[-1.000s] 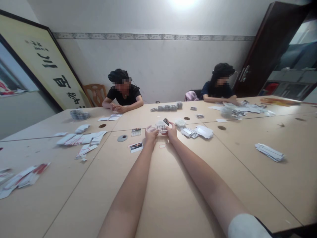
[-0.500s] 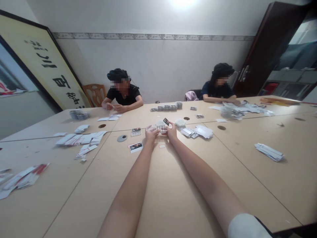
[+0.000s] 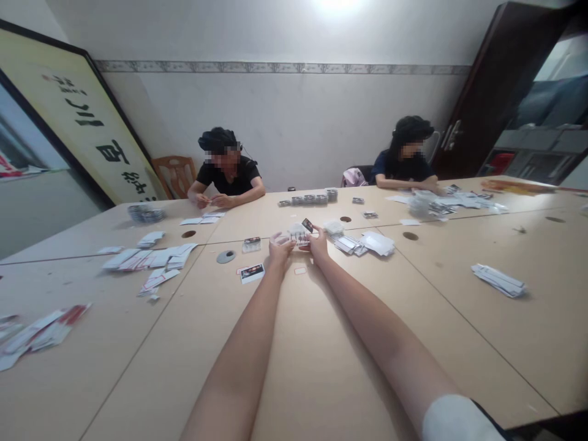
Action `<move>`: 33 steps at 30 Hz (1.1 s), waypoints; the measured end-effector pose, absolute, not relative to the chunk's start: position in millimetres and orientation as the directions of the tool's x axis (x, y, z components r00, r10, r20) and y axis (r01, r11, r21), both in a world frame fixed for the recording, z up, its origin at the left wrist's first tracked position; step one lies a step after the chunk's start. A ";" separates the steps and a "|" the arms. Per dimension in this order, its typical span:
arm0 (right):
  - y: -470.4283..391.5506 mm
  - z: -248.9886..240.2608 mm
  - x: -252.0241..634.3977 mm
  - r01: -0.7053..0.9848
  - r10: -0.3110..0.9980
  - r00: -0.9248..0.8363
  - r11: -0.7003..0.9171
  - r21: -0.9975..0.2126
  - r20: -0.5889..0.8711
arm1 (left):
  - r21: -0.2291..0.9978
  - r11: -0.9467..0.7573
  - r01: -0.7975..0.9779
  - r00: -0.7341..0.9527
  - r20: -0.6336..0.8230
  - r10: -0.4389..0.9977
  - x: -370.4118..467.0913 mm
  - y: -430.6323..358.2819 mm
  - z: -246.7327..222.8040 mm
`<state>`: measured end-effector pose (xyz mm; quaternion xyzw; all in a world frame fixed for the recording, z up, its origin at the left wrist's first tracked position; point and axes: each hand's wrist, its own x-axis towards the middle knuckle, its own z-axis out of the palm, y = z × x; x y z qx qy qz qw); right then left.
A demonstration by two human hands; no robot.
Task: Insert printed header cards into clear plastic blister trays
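Observation:
My left hand (image 3: 281, 247) is closed on the left side of a clear plastic case (image 3: 297, 235) with small dark upright parts showing in it. On its other side, my right hand (image 3: 318, 245) has a small dark printed card (image 3: 307, 225) between thumb and fingers, its lower fingers against the case. Just below the hands lies a small red-bordered label (image 3: 300, 271). Left of them are a filled case with a dark printed face (image 3: 252, 244) and a larger dark printed card with a white edge (image 3: 252, 273). The fingertips are too small to make out fully.
Clear plastic trays (image 3: 334, 228) and white card piles (image 3: 377, 243) lie right of my hands. More paper stacks (image 3: 151, 257) spread to the left. Stacked cases (image 3: 310, 199) line the far side. Two people (image 3: 225, 171) sit across the table. A round grommet (image 3: 226, 256) is set in the tabletop.
Almost nothing differs; the view has shifted slightly. Both hands keep the same hold on the case and the card.

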<state>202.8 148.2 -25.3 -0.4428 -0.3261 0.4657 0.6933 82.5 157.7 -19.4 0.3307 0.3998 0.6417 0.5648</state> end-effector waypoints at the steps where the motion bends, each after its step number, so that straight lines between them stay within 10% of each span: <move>1: 148.2 -25.1 202.7 -0.358 0.935 0.354 0.173 -0.918 0.038 | 0.887 -0.041 -0.461 -0.144 -0.029 0.989 82.6 157.5 -19.1; 33: 152.6 -29.8 203.4 -0.369 0.939 0.340 0.185 -0.911 0.053 | 0.849 0.004 -0.528 -0.130 -0.085 0.988 82.0 156.5 -12.8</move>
